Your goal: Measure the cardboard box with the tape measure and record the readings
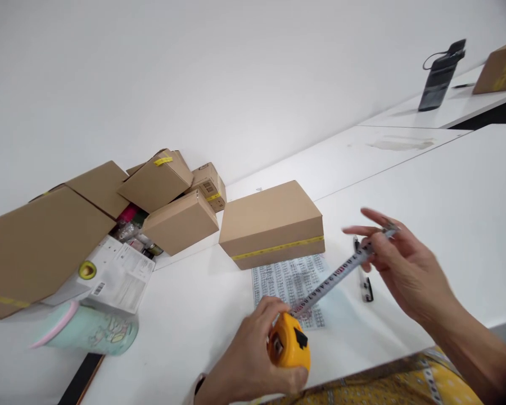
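Note:
My left hand (253,351) is wrapped round the yellow case of a tape measure (293,346), low in the head view. The silver blade with its printed numbers runs out of the case up and to the right. Near the hooked end, my right hand (405,264) pinches the blade between thumb and fingers, with two fingers stretched out to the left. Under the blade lies a printed sheet of rows (278,284) on the white table. A cardboard box (274,225) with yellow tape along its side covers the sheet's far edge. Partly behind the blade is a pen (366,289).
Several cardboard boxes (160,183) are heaped at the left by the wall, beside a white package (124,273) with an avocado picture. A mint tumbler (105,332) stands nearest on that side. A dark bottle (439,81) and another taped box (500,67) are far right.

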The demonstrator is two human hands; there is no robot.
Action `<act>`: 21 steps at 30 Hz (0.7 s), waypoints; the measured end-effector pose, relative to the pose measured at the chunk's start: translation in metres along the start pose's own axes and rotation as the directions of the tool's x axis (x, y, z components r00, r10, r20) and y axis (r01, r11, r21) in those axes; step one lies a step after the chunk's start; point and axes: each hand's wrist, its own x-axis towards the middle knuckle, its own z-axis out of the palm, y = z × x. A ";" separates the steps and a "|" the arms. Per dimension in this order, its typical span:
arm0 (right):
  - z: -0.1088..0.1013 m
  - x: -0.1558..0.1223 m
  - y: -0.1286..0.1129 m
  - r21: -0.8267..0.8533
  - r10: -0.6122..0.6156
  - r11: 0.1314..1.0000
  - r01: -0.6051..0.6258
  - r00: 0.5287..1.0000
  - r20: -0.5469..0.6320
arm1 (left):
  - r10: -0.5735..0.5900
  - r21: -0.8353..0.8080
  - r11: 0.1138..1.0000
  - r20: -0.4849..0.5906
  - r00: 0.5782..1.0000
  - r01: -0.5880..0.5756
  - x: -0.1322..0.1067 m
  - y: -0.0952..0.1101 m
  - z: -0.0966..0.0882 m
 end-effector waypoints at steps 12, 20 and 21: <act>0.026 -0.034 0.011 -0.113 0.153 0.986 -0.121 0.926 0.345 | 0.201 0.084 0.978 -0.114 0.973 -0.192 0.024 0.028 -0.015; -0.023 -0.004 0.053 -0.835 -0.085 0.547 0.063 0.996 0.019 | 0.375 0.497 0.863 -0.509 0.775 -0.091 0.071 0.057 -0.094; -0.030 0.000 0.058 -0.894 -0.079 0.446 0.043 0.997 0.008 | 0.385 0.561 0.827 -0.520 0.763 -0.034 0.082 0.057 -0.103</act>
